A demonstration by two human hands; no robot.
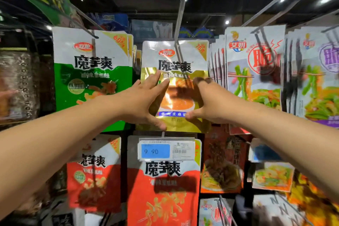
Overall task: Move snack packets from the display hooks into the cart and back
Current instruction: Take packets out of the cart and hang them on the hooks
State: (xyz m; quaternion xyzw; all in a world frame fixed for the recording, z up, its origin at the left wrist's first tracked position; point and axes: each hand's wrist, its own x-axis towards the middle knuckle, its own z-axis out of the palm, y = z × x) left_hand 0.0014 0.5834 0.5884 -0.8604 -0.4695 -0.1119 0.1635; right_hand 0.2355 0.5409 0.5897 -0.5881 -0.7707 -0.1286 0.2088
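Observation:
A gold and white snack packet (174, 55) hangs at the centre of the display on a metal hook (180, 24). My left hand (141, 101) lies on the packet's left side with straight fingers on its front and the thumb at its bottom edge. My right hand (211, 104) holds the packet's right side, with fingers curled at the edge and the thumb pressed on the lower front. No cart is in view.
A green packet (91, 71) hangs to the left and several white vegetable-print packets (253, 71) crowd the right. Below hang red packets (163, 189) behind a blue 9.90 price tag (166, 149). More price tags and hook rods jut out overhead.

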